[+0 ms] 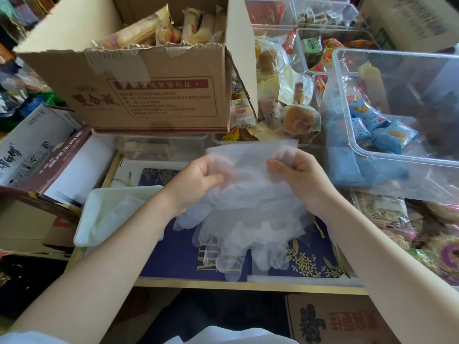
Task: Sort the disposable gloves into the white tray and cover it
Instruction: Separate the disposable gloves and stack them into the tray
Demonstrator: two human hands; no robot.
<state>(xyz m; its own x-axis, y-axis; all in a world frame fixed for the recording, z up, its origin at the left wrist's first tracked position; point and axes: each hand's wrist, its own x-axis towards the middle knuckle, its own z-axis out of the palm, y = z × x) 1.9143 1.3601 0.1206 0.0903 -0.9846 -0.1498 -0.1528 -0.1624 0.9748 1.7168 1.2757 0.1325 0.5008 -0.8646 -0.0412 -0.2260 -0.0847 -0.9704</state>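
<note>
Clear crinkled gloves (250, 219) bunched, fingers of left hand (198, 180), right hand (295, 175) pinching them

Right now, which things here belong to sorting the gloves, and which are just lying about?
Job: disposable gloves, pinched by left hand and right hand; white tray.
Lying about: cardboard box, clear bin of blue snack packets, wrapped buns.
</note>
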